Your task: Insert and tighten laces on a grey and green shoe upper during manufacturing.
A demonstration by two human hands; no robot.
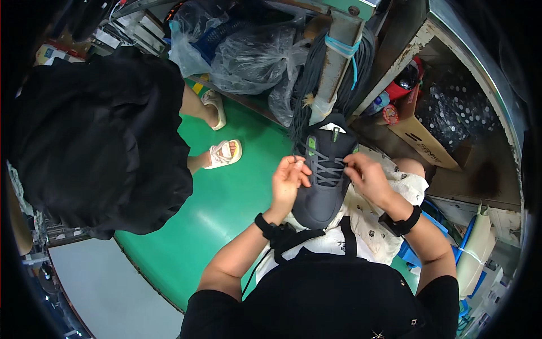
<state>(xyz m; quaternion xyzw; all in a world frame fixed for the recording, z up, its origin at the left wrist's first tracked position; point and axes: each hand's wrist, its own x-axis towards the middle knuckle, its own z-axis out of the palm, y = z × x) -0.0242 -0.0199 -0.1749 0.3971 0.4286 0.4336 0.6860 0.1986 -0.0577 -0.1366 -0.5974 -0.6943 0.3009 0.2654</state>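
Shoe [319, 204], single, one lace [327, 171] pinched in left hand [287, 179], grip of right hand [370, 177] unclear

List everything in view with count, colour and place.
Sneaker: one, dark grey, centre.
Laces: count unclear, grey, across the sneaker.
Patterned cloth: one, white with dark print, around the sneaker's toe.
Metal post: one, rusty grey, upper centre.
Cord bundle: one, dark grey, beside the metal post.
Plastic bags: several, clear, top centre.
Shelf unit: one, rusty grey, right.
Cardboard box: one, brown, inside the shelf unit.
Co-worker: one, black clothing, left.
Sandals: two, cream, on the co-worker's feet.
Floor: one, green, left centre.
Wristbands: two, black, one per wrist.
Left hand: one, bare, at the sneaker's left side.
Right hand: one, bare, at its right side.
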